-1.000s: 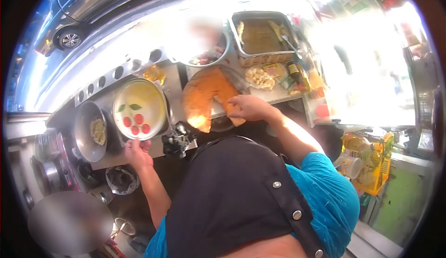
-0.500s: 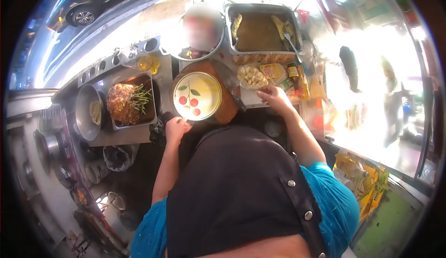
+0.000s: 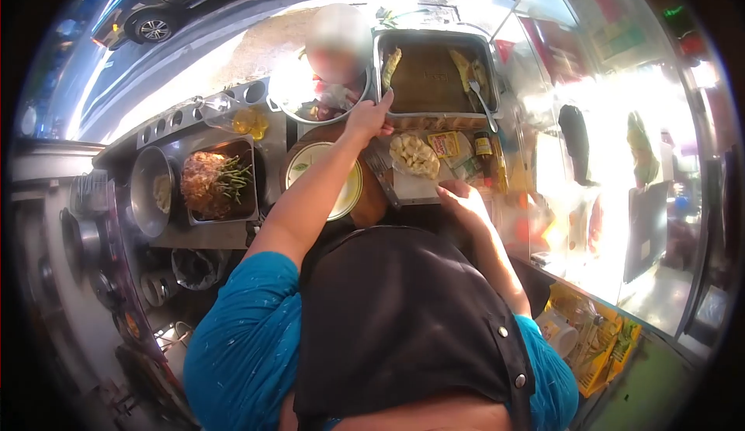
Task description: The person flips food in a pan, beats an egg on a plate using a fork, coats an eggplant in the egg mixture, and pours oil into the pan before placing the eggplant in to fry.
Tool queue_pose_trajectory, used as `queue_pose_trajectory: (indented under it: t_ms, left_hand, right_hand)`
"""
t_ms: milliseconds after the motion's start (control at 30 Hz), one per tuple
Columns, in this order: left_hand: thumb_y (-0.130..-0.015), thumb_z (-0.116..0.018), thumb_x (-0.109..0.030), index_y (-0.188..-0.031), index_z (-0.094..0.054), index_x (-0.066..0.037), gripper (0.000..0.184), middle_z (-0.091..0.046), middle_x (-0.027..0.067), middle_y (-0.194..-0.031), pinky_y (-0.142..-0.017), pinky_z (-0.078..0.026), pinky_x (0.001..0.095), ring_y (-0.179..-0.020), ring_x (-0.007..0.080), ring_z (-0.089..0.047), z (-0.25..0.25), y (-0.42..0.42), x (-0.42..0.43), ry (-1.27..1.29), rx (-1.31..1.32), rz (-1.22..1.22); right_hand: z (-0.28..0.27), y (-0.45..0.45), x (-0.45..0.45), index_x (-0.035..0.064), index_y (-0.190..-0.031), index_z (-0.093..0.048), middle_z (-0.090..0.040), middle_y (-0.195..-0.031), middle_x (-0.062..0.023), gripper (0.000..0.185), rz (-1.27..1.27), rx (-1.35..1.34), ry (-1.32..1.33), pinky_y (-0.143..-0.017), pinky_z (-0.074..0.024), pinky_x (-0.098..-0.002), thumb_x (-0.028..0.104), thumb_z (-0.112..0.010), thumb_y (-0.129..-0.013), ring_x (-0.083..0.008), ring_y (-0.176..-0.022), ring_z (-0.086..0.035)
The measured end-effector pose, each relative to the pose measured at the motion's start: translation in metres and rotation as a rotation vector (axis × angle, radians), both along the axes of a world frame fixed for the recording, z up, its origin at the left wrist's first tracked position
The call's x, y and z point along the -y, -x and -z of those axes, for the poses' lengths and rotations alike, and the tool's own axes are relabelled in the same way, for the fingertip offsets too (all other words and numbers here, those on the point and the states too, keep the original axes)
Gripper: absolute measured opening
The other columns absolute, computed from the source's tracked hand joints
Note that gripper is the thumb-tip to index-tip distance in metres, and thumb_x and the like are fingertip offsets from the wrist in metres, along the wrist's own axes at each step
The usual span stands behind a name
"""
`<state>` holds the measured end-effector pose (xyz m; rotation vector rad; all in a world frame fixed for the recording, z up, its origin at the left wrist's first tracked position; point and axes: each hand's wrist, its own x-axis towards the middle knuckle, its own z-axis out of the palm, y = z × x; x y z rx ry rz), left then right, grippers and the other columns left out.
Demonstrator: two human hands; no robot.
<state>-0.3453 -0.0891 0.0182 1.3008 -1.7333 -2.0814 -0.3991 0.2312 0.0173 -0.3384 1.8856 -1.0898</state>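
My left hand [image 3: 368, 121] reaches across to the near left corner of a metal tray [image 3: 490, 70] with brown liquid; its index finger is stretched out and nothing shows in its grasp. Under my left forearm, a yellow-rimmed plate [image 3: 348, 197] rests on a round wooden board [image 3: 371, 207], partly hidden. My right hand [image 3: 461, 198] hovers at the counter's front edge, fingers loosely bent and apart, below a bag of peeled garlic [image 3: 414, 155]. A knife [image 3: 383, 179] lies between the board and the garlic. Pale pieces and a fork [image 3: 484, 105] are in the tray.
To the left are a metal pan [image 3: 147, 190] and a tray of browned meat with green stalks [image 3: 217, 183]. A large pot [image 3: 289, 113] stands behind the board, near a blurred area. Seasoning packets and a small bottle [image 3: 483, 145] sit beside the garlic.
The plate went from the meat tray to the wooden board, uncovering the meat. Since then, my left hand has left the plate's edge for the metal tray; my right hand has drawn back from the garlic.
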Motion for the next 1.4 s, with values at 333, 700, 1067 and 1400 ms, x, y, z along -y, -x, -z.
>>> queue_pose_trajectory:
  t_ms: [333, 700, 1067, 1400]
  left_hand:
    - [-0.099, -0.050, -0.019, -0.085, -0.063, 0.015, 0.039, -0.070, 0.0214, -0.069, -0.052, -0.063, 0.0387, -0.055, 0.0288, -0.072, 0.005, -0.013, -0.005, 0.089, -0.141, -0.102]
    - [-0.098, -0.062, -0.024, -0.095, -0.066, 0.003, 0.028, -0.071, 0.0143, -0.075, -0.051, -0.060, 0.0339, -0.056, 0.0214, -0.070, -0.053, -0.148, 0.105, 0.283, -0.029, -0.301]
    - [-0.100, -0.062, -0.025, -0.094, -0.067, 0.002, 0.028, -0.071, 0.0123, -0.077, -0.048, -0.056, 0.0348, -0.056, 0.0218, -0.069, 0.024, -0.217, 0.148, 0.325, 0.106, -0.288]
    - [-0.104, -0.064, -0.045, -0.105, -0.068, -0.003, 0.043, -0.073, 0.0083, -0.088, -0.055, -0.058, 0.0331, -0.065, 0.0197, -0.071, 0.005, -0.214, 0.137, 0.129, 0.078, -0.374]
  right_hand:
    - [-0.001, -0.001, -0.018, -0.0010, -0.131, -0.066, -0.075, -0.113, -0.0144, 0.055, 0.047, 0.039, -0.060, -0.084, -0.0562, -0.0341, 0.041, -0.075, -0.096, -0.0194, -0.094, -0.071]
    - [0.001, 0.052, 0.037, -0.0011, -0.118, -0.074, -0.077, -0.103, -0.0160, 0.050, -0.092, -0.276, -0.067, -0.087, -0.0564, -0.0367, 0.040, -0.078, -0.091, -0.0241, -0.093, -0.073]
    - [0.016, 0.173, 0.128, 0.0051, -0.106, -0.074, -0.072, -0.098, -0.0159, 0.025, 0.101, -0.912, 0.111, -0.085, -0.0550, -0.0454, 0.023, -0.074, -0.088, -0.0367, -0.094, -0.070]
    - [0.026, 0.225, 0.171, 0.0098, -0.129, -0.064, -0.064, -0.124, -0.0245, 0.045, -0.058, -1.190, -0.278, -0.101, -0.0516, -0.0497, 0.010, -0.063, -0.084, -0.0438, -0.116, -0.062]
